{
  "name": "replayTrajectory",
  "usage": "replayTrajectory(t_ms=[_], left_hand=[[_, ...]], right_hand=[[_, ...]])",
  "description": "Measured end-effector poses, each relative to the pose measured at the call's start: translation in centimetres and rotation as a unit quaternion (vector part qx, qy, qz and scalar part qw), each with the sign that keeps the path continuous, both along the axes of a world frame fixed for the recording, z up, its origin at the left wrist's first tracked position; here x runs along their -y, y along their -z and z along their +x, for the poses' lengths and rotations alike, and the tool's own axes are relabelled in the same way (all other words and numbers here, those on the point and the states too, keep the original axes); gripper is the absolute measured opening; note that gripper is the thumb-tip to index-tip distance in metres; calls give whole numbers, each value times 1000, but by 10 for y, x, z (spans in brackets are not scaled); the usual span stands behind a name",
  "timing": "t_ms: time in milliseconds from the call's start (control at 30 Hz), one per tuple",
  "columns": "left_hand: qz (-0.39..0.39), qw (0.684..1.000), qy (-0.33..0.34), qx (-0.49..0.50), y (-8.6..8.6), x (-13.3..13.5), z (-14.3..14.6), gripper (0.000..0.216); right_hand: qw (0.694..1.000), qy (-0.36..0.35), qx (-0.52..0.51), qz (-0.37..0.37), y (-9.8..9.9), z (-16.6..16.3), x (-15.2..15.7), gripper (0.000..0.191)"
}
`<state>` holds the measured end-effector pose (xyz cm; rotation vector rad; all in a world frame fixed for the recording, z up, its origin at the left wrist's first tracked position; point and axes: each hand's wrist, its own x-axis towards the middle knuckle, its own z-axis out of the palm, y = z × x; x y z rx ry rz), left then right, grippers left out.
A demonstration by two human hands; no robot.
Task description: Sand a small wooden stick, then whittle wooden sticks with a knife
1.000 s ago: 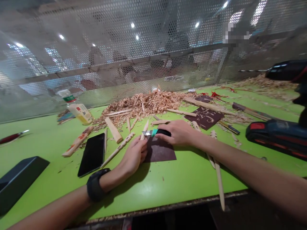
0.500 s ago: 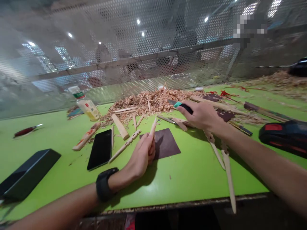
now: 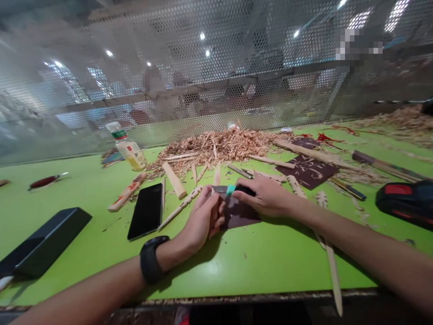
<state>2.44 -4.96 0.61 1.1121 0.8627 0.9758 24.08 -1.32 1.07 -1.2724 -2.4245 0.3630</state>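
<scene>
My left hand (image 3: 203, 214) is wrapped round a pale pointed wooden stick (image 3: 217, 174), its tip sticking up past my fingers. My right hand (image 3: 267, 193) grips a knife (image 3: 244, 191) with a black and teal handle. The knife's blade lies against the stick, close to my left thumb; the exact contact is hard to make out. Beneath both hands is a dark sheet of sandpaper (image 3: 241, 214). A carved stick (image 3: 181, 208) lies left of my left hand. Other carved sticks (image 3: 333, 275) lie under my right forearm, one reaching past the table edge.
A heap of wood shavings (image 3: 219, 146) lies by the mesh screen (image 3: 216, 99). To the left are a phone (image 3: 146, 211), a tilted bottle (image 3: 128, 151), a red-handled tool (image 3: 43, 182) and a dark box (image 3: 43, 243). A black and red device (image 3: 404, 203) sits at the right.
My right hand has come left and down with the knife, bringing its blade to the stick. My left hand still holds the stick in nearly the same place. The view has shifted slightly.
</scene>
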Motion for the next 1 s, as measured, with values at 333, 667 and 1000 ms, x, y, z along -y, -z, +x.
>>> replayTrajectory(t_ms=[333,667,1000], left_hand=[[72,989,-28,-123,-1,6,0,39],[155,952,-93,-247,0,4,0,29],[186,930,-123,-293,-7,2,1,26]], right_hand=[[987,51,125,87,-3,4,-3,80],[980,74,150,108,-3,8,-3,83],[985,98,117,77,-3,8,-7,84]])
